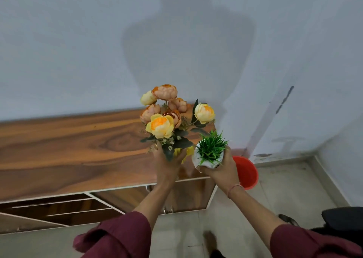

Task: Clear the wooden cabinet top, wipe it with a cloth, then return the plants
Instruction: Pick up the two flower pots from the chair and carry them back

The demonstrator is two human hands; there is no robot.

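The left hand has its fingers wrapped around a yellow vase of ruffled peach and yellow fabric flowers, held over the glossy wood-grain tabletop. At its three o'clock, the right hand grips a round white pot of spiky green grass, fingers curled beneath.
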